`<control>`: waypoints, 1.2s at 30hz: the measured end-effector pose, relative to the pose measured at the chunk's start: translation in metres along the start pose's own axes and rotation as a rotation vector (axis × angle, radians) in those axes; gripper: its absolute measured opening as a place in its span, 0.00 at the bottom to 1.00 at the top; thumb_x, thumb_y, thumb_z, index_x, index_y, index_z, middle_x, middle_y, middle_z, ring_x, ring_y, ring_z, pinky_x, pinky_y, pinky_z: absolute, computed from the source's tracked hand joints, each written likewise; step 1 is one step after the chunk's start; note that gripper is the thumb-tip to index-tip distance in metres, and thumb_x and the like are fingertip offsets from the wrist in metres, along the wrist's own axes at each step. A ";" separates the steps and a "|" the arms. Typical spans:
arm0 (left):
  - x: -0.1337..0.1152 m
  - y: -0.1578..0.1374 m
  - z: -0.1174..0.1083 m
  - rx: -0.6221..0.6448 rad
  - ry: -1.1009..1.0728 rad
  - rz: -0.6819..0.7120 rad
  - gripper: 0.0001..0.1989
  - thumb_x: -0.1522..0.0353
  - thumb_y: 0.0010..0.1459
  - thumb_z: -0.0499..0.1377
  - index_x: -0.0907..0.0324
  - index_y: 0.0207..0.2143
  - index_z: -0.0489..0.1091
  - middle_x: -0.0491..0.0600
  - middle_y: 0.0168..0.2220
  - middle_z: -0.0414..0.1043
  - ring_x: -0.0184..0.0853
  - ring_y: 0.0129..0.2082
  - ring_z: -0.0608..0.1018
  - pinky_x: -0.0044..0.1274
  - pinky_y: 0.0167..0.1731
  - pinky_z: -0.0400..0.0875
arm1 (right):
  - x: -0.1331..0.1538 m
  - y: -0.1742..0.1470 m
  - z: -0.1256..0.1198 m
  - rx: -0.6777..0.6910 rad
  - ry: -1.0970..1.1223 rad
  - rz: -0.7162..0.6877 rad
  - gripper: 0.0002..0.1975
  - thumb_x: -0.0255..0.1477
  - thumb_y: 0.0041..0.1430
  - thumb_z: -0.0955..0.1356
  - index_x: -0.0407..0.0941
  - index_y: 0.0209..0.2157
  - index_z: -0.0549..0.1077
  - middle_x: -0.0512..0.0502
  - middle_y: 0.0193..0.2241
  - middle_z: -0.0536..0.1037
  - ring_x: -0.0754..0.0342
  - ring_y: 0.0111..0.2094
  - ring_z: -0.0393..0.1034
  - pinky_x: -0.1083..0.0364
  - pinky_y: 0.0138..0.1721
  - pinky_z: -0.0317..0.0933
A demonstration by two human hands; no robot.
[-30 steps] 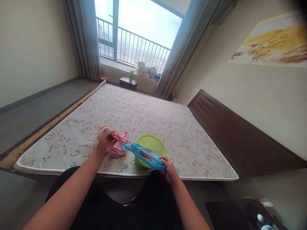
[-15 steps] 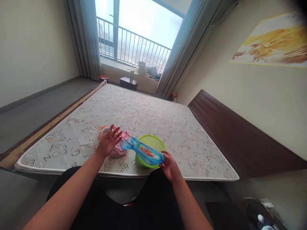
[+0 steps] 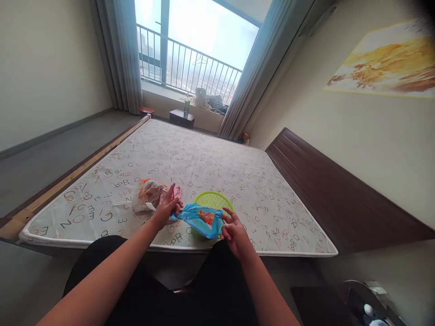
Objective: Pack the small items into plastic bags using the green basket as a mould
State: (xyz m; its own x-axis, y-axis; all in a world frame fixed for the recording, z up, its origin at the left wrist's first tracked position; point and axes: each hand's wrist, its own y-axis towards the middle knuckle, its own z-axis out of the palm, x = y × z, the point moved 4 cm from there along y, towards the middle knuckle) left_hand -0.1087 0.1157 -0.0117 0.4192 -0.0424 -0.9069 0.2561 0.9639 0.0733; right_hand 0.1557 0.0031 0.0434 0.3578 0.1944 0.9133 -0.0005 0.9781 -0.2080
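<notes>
A blue translucent plastic bag [image 3: 200,221] is stretched between my two hands above a green plastic basket [image 3: 214,198]. My left hand [image 3: 167,206] pinches the bag's gathered left end, with some fingers raised. On the bag's right edge, my right hand [image 3: 235,230] grips with thumb and fingers. Something orange and white shows through the bag or in the basket behind it; I cannot tell which. Left of the basket lies a clear plastic bag with orange print [image 3: 149,194]. A pink cloth item [image 3: 176,192] is partly hidden behind my left hand.
All this rests near the front edge of a letter-patterned mattress [image 3: 210,158], right above my knees. A dark wooden headboard [image 3: 326,190] stands on the right. Beyond the mattress are a small bedside table [image 3: 182,118] and a red stool [image 3: 146,110].
My left hand has moved right and down, closer to my right hand. The bag's red drawstring, earlier pulled taut to the left, is no longer stretched out, and the bag hangs wider.
</notes>
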 end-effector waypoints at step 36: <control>0.024 -0.020 0.036 0.050 0.196 -0.014 0.25 0.56 0.58 0.63 0.63 0.52 0.72 0.38 0.22 0.59 0.24 0.19 0.59 0.19 0.19 0.52 | 0.014 -0.015 0.031 0.110 0.140 0.017 0.15 0.37 0.58 0.72 0.50 0.46 0.72 0.48 0.46 0.80 0.68 0.13 0.54 0.62 0.15 0.54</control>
State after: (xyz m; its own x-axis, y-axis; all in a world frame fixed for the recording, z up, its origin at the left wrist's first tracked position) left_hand -0.0720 0.0857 -0.0202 0.2386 0.0006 -0.9711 0.3060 0.9490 0.0758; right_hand 0.1315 -0.0068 0.0702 0.4832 0.2067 0.8507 -0.1075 0.9784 -0.1766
